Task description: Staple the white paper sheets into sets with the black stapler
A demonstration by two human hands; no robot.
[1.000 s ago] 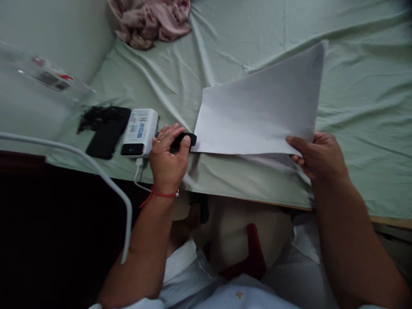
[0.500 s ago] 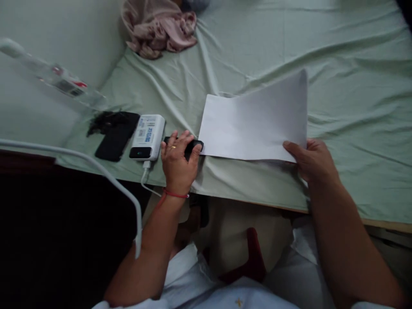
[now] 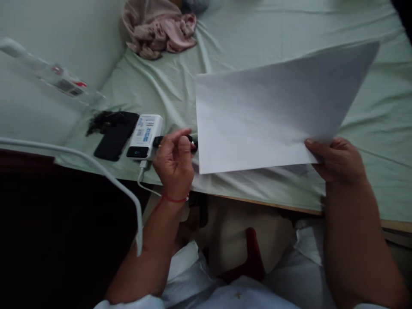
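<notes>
My right hand (image 3: 341, 161) pinches the lower right part of a white paper stack (image 3: 257, 120), thumb on top, and the paper's far right side curves upward. My left hand (image 3: 175, 161) is just left of the paper, its fingers curled around or against a small black object (image 3: 194, 143). The fingers partly cover this object, so the grip is not fully clear. Left of that hand, a white power bank (image 3: 146, 133) with a dark display lies on the green sheet (image 3: 241, 53), a white cable plugged into its near end.
A black phone (image 3: 114, 141) with a dark tangled item (image 3: 104, 122) lies beside the power bank. A pink cloth (image 3: 161, 34) is bunched at the back. At left are a plastic bottle (image 3: 67, 81) and a curved white bar (image 3: 109, 176) in the foreground.
My right hand has moved right and lifted the paper, which now shows larger and tilted. My left hand has turned and curled its fingers, and the black object has shifted slightly left.
</notes>
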